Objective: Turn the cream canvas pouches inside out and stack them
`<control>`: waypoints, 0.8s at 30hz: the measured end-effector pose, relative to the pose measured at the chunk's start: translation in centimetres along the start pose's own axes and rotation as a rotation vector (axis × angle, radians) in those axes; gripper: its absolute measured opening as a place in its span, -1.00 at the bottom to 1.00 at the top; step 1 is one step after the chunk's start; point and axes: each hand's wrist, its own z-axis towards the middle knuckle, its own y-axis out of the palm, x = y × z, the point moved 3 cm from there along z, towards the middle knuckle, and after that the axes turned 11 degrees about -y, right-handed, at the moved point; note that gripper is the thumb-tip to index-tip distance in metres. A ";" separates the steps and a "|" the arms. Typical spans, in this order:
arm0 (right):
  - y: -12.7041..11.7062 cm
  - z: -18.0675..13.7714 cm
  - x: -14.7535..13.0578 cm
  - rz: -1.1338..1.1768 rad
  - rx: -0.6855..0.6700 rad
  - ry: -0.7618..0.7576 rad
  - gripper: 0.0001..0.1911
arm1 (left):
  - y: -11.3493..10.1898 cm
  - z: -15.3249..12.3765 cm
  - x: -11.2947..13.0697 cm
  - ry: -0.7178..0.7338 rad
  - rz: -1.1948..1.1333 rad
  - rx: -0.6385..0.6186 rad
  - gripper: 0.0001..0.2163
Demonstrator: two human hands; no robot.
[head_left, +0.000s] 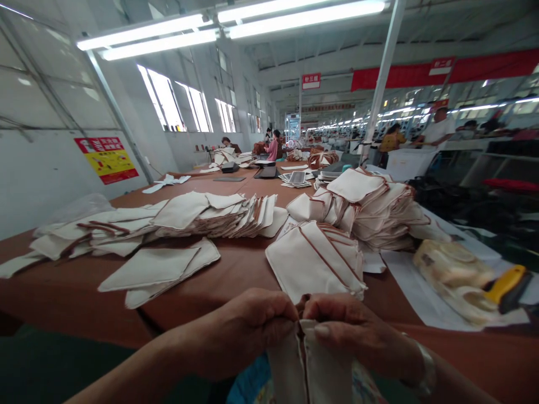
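A cream fabric pouch is held at the near edge of the brown table, below the table top and close to the body. It is pinched at its upper edge by the left hand and the right hand, knuckles nearly touching, both closed on the cloth. A stack of finished pouches is seen just beyond the hands. A yellow-handled tool lies well to the right.

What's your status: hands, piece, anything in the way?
Left hand and right hand both pinch the top edge of a cream cloth pouch. Pouch hangs in front of the table. Stack of trimmed pouches lies just beyond, not touching.
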 end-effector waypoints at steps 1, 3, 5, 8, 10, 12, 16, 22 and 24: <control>-0.2 0.0 0.1 -0.068 0.015 -0.001 -0.70 | 0.0 0.3 -0.1 0.017 0.014 0.021 -0.78; -0.5 0.0 0.4 -0.207 0.064 -0.010 -0.69 | 0.1 1.2 -0.7 0.032 -0.004 0.040 -0.79; -0.7 0.0 0.8 -0.312 0.121 -0.004 -0.67 | 0.5 2.2 -1.6 0.017 -0.119 0.019 -0.77; -1.0 -0.3 1.5 -0.389 0.171 0.021 -0.65 | 1.5 3.5 -2.9 -0.033 -0.364 -0.050 -0.73; -1.1 -0.8 1.9 -0.397 0.176 0.033 -0.66 | 2.1 4.1 -3.3 -0.066 -0.437 -0.080 -0.73; -1.2 -1.2 2.1 -0.382 0.168 0.036 -0.68 | 2.6 4.5 -3.4 -0.103 -0.435 -0.088 -0.73; -1.4 -1.6 2.0 -0.249 0.166 0.047 -0.68 | 2.9 4.9 -3.0 -0.161 -0.407 -0.069 -0.79; -1.6 -1.1 1.6 -0.304 0.178 0.074 -0.74 | 3.2 5.1 -2.0 -0.154 -0.247 0.050 -0.92; -1.7 -0.9 1.7 -0.365 0.182 0.099 -0.77 | 3.4 5.2 -1.8 -0.146 -0.214 0.077 -0.93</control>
